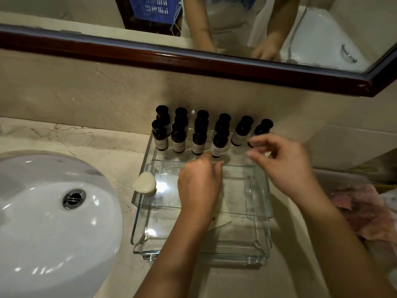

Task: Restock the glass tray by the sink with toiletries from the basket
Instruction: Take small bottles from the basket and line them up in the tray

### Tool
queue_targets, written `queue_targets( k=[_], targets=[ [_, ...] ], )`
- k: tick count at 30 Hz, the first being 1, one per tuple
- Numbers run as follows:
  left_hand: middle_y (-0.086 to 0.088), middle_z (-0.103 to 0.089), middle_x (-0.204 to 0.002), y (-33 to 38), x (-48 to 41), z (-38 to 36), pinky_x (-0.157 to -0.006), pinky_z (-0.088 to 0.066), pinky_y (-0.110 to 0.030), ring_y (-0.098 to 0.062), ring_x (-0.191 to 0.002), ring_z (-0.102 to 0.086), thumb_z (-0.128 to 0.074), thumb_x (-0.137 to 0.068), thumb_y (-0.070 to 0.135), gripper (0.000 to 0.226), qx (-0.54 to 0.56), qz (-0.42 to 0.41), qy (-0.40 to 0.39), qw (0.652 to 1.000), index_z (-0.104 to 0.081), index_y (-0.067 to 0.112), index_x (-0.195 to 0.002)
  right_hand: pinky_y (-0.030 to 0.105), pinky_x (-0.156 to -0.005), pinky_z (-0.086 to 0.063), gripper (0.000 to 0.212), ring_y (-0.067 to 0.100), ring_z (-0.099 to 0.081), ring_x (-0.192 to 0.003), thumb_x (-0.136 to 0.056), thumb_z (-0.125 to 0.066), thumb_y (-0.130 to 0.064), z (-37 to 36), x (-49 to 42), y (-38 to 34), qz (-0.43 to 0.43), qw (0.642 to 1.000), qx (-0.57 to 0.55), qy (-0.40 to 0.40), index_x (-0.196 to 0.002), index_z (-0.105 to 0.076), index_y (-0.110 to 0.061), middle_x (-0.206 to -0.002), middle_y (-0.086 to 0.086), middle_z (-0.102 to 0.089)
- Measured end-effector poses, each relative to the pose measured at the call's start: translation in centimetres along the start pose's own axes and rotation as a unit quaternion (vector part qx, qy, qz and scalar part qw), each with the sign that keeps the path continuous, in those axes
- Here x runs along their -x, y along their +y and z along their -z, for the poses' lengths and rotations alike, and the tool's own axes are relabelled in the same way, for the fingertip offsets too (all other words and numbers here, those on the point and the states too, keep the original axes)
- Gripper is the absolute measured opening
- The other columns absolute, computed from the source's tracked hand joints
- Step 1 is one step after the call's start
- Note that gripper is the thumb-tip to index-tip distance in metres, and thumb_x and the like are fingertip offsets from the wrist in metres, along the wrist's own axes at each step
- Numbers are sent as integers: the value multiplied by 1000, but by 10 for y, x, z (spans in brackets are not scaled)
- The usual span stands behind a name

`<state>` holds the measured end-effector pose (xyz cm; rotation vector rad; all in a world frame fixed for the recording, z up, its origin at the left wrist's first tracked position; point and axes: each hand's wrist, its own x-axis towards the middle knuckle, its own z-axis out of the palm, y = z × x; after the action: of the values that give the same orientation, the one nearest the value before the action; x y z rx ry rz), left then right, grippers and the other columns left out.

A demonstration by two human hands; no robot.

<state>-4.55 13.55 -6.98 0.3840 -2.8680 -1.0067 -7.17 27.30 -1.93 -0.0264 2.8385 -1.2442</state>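
At the back of the glass tray [163,214] bottles [179,137] are lined, probably so room is kept in front; the right hand [285,166] is spread loose, the left hand's [199,186] grip cannot be told.

left hand [199,181] back up, fingers curled under, their hold hidden; right hand [285,162] just beside that grip, blurred, fingers loosely spread, empty.

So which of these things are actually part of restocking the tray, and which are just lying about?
Part of the job: glass tray; dark bottles along its back edge; round soap at its left edge; pale packet under the left hand; right hand by the end bottle.
Just lying about: sink; mirror; pink cloth at right.
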Motion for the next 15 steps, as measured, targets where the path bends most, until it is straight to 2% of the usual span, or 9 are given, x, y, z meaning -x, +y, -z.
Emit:
queue_targets(
  k=[3, 6, 8, 12, 15],
  targets=[
    [-8, -70, -93, 3, -3, 0, -72, -46, -32, -27, -91, -63, -50, -93, 39, 37, -16, -5, -11, 1000, -56, 22, -125, 10, -67, -40, 33, -5, -55, -73, -83, -69, -20, -26, 9, 15, -34, 999, -15, -4, -116, -64, -18, -84, -14, -64],
    [-10, -69, -94, 5, -6, -2, -71, -45, -32, -29, -92, -62, -47, -94, 38, 33, -41, 11, -13, 999, -59, 19, -119, 13, -75, -39, 39, 4, -58, -86, -85, -66, -24, -45, 5, 15, -32, 999, -16, 8, -123, -60, -17, -104, -3, -69],
    [-11, -68, -94, 6, -8, -3, -68, -43, -31, -31, -90, -62, -46, -95, 37, 31, -52, 16, -12, 998, -60, 17, -114, 11, -77, -36, 40, 5, -59, -96, -87, -65, -25, -50, -3, 13, -33, 999, -26, 24, -125, -59, -18, -109, -4, -68],
    [-10, -68, -97, 6, -11, -6, -66, -36, -31, -31, -93, -61, -45, -95, 36, 29, -74, 6, -9, 997, -60, 17, -111, -2, -66, -36, 40, 0, -54, -90, -86, -66, -24, -54, -13, 10, -24, 999, -44, 8, -124, -60, -19, -106, -4, -68],
    [-11, -68, -98, 3, -14, -9, -67, -39, -32, -31, -92, -62, -45, -95, 36, 30, -86, 0, 2, 996, -61, 16, -112, -2, -67, -37, 38, 1, -57, -89, -85, -67, -22, -55, -16, 12, -14, 998, -55, -5, -122, -62, -18, -101, -4, -69]
  ],
)
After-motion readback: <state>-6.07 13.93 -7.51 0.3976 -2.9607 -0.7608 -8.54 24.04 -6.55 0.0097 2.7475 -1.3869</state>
